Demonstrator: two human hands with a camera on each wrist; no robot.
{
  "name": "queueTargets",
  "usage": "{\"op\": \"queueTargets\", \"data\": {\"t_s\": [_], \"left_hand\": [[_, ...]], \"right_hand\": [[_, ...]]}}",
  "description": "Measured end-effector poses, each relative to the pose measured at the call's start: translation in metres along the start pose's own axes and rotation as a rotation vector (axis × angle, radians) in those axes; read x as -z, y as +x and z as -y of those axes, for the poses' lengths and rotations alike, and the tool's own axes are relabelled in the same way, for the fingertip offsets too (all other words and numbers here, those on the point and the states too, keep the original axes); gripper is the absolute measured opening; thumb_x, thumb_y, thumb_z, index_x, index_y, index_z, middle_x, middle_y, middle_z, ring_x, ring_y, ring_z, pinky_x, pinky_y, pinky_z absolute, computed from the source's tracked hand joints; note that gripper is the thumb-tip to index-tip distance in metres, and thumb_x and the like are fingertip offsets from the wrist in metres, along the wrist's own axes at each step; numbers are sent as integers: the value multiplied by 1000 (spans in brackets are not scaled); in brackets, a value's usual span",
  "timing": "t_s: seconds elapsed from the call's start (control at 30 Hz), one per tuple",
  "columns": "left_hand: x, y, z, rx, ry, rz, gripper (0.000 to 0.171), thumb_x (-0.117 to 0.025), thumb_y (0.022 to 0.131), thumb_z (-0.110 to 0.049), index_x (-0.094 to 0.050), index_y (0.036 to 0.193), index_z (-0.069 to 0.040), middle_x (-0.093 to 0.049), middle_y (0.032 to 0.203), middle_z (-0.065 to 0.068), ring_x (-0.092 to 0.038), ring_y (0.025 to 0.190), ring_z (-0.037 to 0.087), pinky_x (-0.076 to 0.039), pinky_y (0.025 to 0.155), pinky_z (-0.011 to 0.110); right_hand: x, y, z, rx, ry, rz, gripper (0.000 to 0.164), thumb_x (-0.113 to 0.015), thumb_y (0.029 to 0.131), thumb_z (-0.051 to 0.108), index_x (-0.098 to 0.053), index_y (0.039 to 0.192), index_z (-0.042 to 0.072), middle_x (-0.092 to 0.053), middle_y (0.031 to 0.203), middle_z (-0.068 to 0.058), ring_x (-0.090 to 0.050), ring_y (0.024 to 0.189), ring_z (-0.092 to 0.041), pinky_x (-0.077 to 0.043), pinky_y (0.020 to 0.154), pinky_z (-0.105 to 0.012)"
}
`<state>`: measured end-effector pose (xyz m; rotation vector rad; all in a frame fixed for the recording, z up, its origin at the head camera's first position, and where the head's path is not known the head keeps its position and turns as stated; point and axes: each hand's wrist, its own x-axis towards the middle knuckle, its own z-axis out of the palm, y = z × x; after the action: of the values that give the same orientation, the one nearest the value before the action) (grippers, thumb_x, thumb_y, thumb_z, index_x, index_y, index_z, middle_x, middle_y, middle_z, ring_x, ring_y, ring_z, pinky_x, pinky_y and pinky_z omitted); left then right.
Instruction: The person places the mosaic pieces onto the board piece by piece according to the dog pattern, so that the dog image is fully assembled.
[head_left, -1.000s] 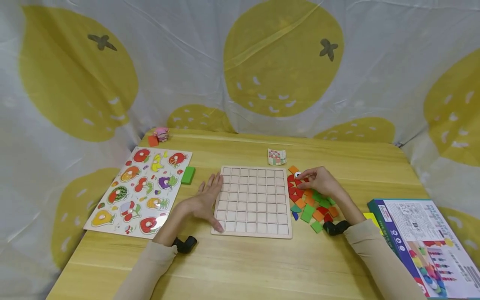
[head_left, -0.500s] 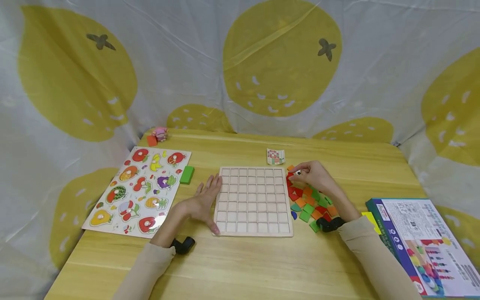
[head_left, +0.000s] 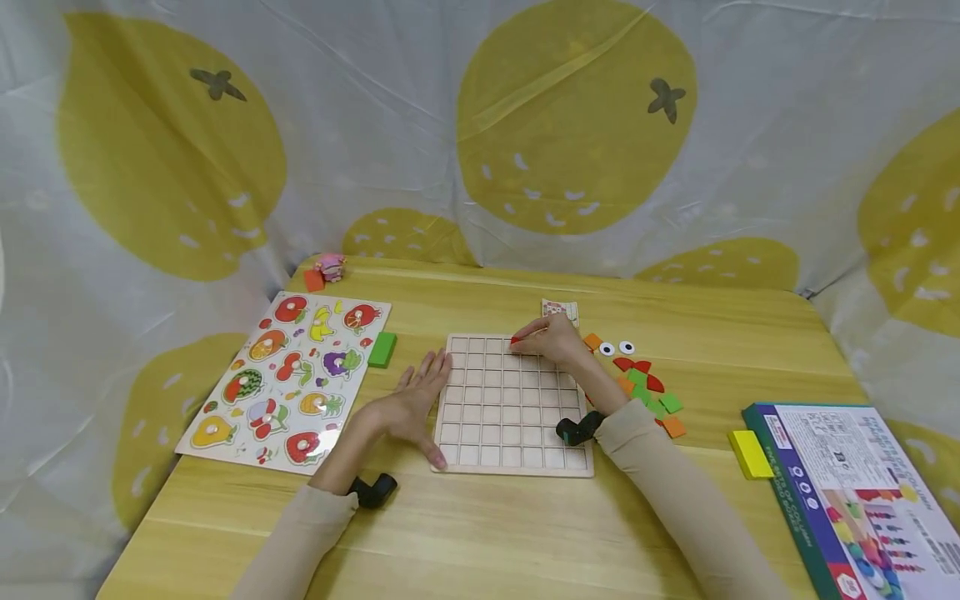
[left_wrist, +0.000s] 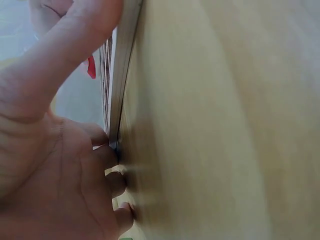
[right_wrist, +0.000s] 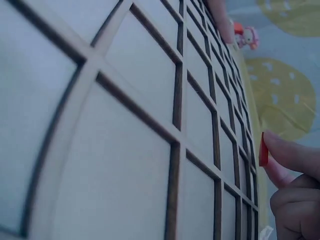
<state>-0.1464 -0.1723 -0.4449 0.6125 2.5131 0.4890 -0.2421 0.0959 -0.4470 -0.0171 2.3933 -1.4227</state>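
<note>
Small flat red piece (head_left: pixel 514 340) sits pinched between thumb and fingertips of the right hand (head_left: pixel 558 340), above the far part of a pale square wooden grid board (head_left: pixel 501 408). It lies at that hand's left, the nearer of the 2 hands; its long axis is hard to tell. Left hand (head_left: pixel 411 410), fingers spread, rests against the board's left edge. Right of the board, 2 round white eye discs (head_left: pixel 627 347) and loose green squares (head_left: pixel 670 403) lie on the yellowish wooden counter (head_left: pixel 487 533).
</note>
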Motion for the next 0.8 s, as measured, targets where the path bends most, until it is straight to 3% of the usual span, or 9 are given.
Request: {"op": "queueTargets", "data": {"t_s": [0.13,0.23,0.3,0.37,0.53,0.63,0.8], "left_hand": [[0,0,-1,2,12,1,156,-90,48,-52,15,152,-4,22,160,16,20,148,34,6,121,56],[0,0,-1,2,21,6,156,-90,48,-53,15,152,-4,22,160,16,20,148,34,6,121,56],[0,1,-1,-1,23,6,156,-90,48,-53,16,152,-4,22,160,16,20,148,34,6,121,56],[0,1,-1,-3,24,6,156,-90,48,-53,16,152,-4,22,160,17,20,148,34,6,121,56],[1,0,-1,-1,22,10,156,-89,48,-53,16,152,-5,24,159,16,21,148,33,6,121,56],[1,0,0,-3,18,7,156,-89,48,-53,16,152,-4,24,159,16,22,148,33,6,121,56],[1,1,2,-12,9,5,156,-89,48,-53,17,152,-3,24,159,17,22,148,35,6,121,58]], "right_hand": [[-6,4,-1,3,10,-18,25,-84,73,19,-76,94,8,-74,79,-6,-59,68,-14,-43,61,-24],[-7,5,-2,10,2,-20,26,-85,72,19,-76,94,8,-68,64,-2,-50,55,-11,-38,55,-24],[-7,6,-3,11,5,-22,26,-86,71,19,-76,93,10,-65,63,-2,-43,53,-11,-34,53,-25],[-5,6,-4,10,-4,-22,26,-86,70,20,-77,94,12,-65,72,-2,-40,59,-12,-32,55,-26],[-3,7,-6,4,-4,0,25,-85,73,21,-79,96,16,-67,113,-4,-51,91,-15,-38,70,-25],[-3,9,-5,-2,2,17,24,-84,73,21,-79,96,16,-68,120,-6,-56,106,-21,-42,78,-27],[-4,12,-4,-12,-17,24,25,-85,72,22,-79,95,14,-69,120,-7,-57,113,-23,-42,83,-26]]}}
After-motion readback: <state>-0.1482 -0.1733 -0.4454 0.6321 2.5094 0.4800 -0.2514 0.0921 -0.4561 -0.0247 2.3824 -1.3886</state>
